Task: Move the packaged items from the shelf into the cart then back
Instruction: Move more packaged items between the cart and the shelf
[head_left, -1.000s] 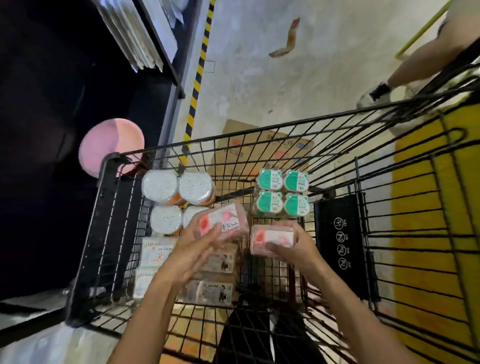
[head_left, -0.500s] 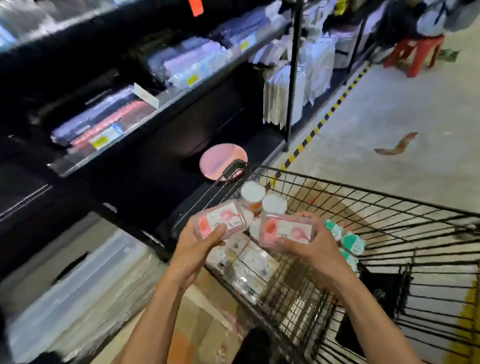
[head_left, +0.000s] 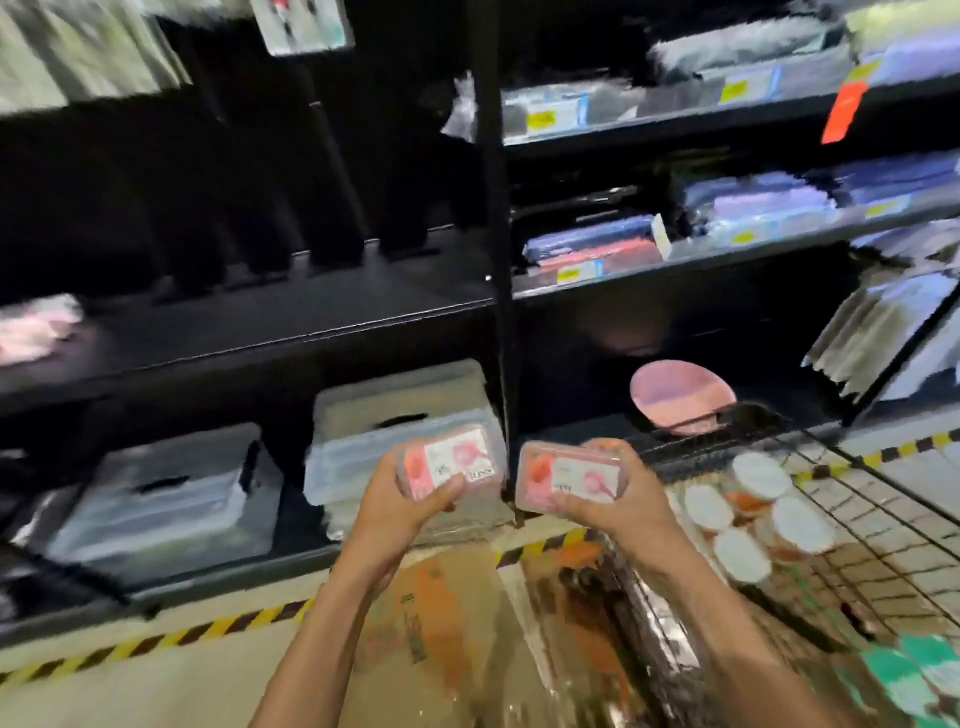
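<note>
Left hand (head_left: 410, 499): grasps one pink floss box (head_left: 451, 460), thumb over the front, label facing up, likely so it can be set down flat.
Right hand (head_left: 618, 499): grasps a second pink box (head_left: 569, 477) from below and behind, just beside the first; the two are apart.
Shelf (head_left: 291, 322): dark bare board above and ahead of both hands; probable drop spot.
Cart (head_left: 857, 499): right of the right hand, white-lidded tubs (head_left: 748, 514) inside.
Step, my reading: return leg, boxes raised toward the shelf, not yet placed.
Image: blurred, print unreadable.
</note>
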